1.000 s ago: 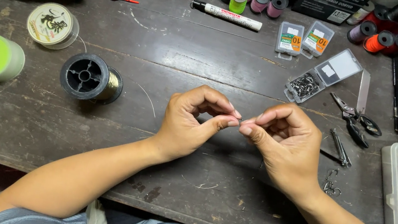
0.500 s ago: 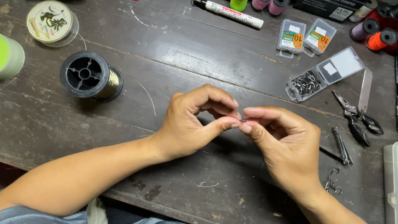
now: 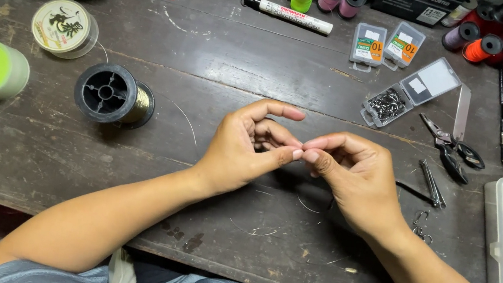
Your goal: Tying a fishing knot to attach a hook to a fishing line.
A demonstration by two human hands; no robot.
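With the left hand and right hand pinched fingertip to fingertip above the table on something too small to identify, probably fine line, I would keep both pinches firm and pull evenly.

The left hand and right hand meet fingertip to fingertip above the table; a line spool lies left, pliers right.
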